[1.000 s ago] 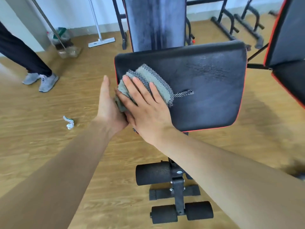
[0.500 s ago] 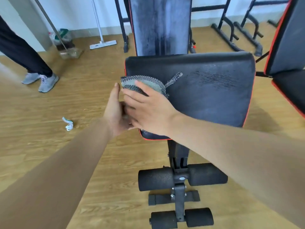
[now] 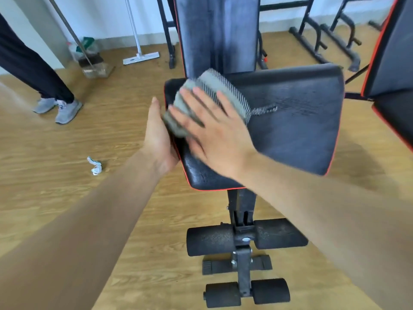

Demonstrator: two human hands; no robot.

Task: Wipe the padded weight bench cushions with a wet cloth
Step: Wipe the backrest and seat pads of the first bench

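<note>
Black padding of the seat cushion point(image 3: 297, 135) met your left hand point(image 3: 159, 136) at its left edge, fingers straight, gripping nothing. Beside it the grey cloth point(image 3: 215, 87) lay bunched near the far-left corner under your right hand point(image 3: 215, 136), fingers spread flat, pressing, not clutching. You seemed mid-wipe; a sweep toward the right edge looked due next. A scrap point(image 3: 95, 168) lay on the floor point(image 3: 44, 153); the back cushion point(image 3: 214, 34) rose behind, blocking nothing.
</note>
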